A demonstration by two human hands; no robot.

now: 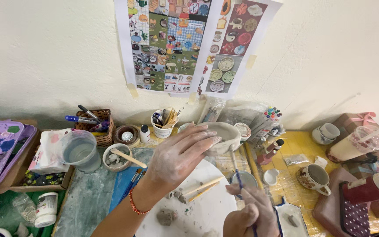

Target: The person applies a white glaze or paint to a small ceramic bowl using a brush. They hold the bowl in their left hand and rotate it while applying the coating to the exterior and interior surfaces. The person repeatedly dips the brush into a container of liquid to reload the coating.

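At the bottom right, your right hand [250,210], partly cut off, pinches a thin brush [237,173] whose tip reaches the grey clay bowl [222,136]. Your clay-smeared left hand [178,156] cups that bowl at frame centre, above the round white board [207,210]. Farther back, two taped picture sheets [189,44] hang on the wall, upper centre, their tops cropped.

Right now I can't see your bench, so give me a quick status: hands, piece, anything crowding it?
Left hand gripping grey clay bowl, lifted. Right hand holding thin brush to bowl's underside. Round white board below, wooden tools and clay scraps on it.
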